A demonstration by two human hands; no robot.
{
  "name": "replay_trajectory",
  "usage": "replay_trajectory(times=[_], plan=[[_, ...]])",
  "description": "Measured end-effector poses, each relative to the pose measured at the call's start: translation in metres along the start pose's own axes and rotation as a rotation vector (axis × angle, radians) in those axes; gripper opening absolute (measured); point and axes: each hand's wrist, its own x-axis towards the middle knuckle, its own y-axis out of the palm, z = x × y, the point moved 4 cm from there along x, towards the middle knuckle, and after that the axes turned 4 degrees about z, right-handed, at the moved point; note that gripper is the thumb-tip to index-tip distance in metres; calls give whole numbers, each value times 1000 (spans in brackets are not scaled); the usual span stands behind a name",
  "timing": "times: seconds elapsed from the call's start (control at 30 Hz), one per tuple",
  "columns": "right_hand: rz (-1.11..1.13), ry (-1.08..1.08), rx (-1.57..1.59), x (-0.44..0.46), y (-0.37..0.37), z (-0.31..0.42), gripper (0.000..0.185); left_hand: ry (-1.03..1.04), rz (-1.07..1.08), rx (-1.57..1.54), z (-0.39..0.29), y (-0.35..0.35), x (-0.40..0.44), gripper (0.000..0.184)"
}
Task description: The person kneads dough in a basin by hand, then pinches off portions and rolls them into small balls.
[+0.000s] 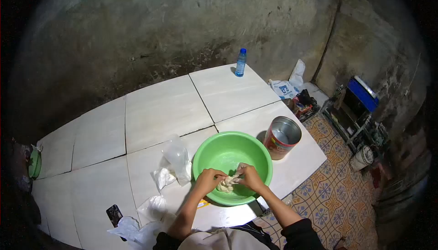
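Note:
A round green basin stands near the front edge of the tiled table. Inside it, low down, lies a lumpy piece of pale dough. My left hand reaches over the basin's left rim, its fingers closed on the dough's left side. From the right, my right hand pinches the upper right part of the same dough, and bits of dough stick to its fingers. A thin whitish film covers part of the basin's floor.
An open red tin stands right of the basin. Plastic bags with white powder lie to the left, with a phone and cloth nearer the front left. A blue-capped bottle stands at the back. Patterned floor lies right.

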Motion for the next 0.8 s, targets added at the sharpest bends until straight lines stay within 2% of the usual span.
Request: replay_trajectory(times=[0.03, 0.13, 0.17, 0.23, 0.27, 0.33, 0.37, 0.43, 0.5, 0.53, 0.57, 0.6, 0.63, 0.67, 0.73, 0.77, 0.8], plan=[[-1, 1, 0, 2, 8, -9, 24, 34, 61, 27, 0, 0, -1, 16], [201, 140, -437, 5, 29, -17, 26, -3, 126, -26, 1, 0, -2, 25], [198, 142, -439, 8, 33, -17, 26, -23, 140, -30, -1, -1, -2, 29], [229, 175, -705, 12, 36, -7, 36, -70, 179, 44, -1, 2, -2, 34], [310, 233, -754, 16, 34, -6, 31, -57, 177, 174, 2, 6, -3, 36], [307, 260, -752, 20, 44, -17, 27, -21, 115, 388, 9, 19, -6, 32], [304, 285, -747, 22, 49, -22, 23, -22, 115, 388, 11, 25, -6, 32], [387, 280, -699, 23, 50, -18, 20, 0, 79, 551, 9, 30, -4, 25], [486, 190, -506, 20, 54, -31, 25, 7, -12, 498, 12, 33, -4, 21], [645, 137, -499, 17, 31, -6, 30, -2, -61, 481, 14, 31, -4, 21], [674, 19, -446, 14, 19, 0, 33, -14, -109, 461, 16, 30, -5, 22], [524, 75, -433, 13, 3, 13, 33, 38, -205, 471, 20, 32, -4, 22], [374, 131, -418, 11, -8, 22, 32, 31, -203, 468, 18, 31, -6, 22], [377, 131, -419, 10, -6, 20, 32, 19, -166, 452, 15, 30, -5, 28], [639, 136, -324, 1, 12, 10, 30, 32, -119, 425, 2, 25, -10, 37], [653, 109, -340, -11, 24, 6, 36, 37, -123, 425, 0, 21, -10, 37], [623, 142, -398, -19, 35, 6, 33, 29, 1, 368, 2, 21, -10, 37]])
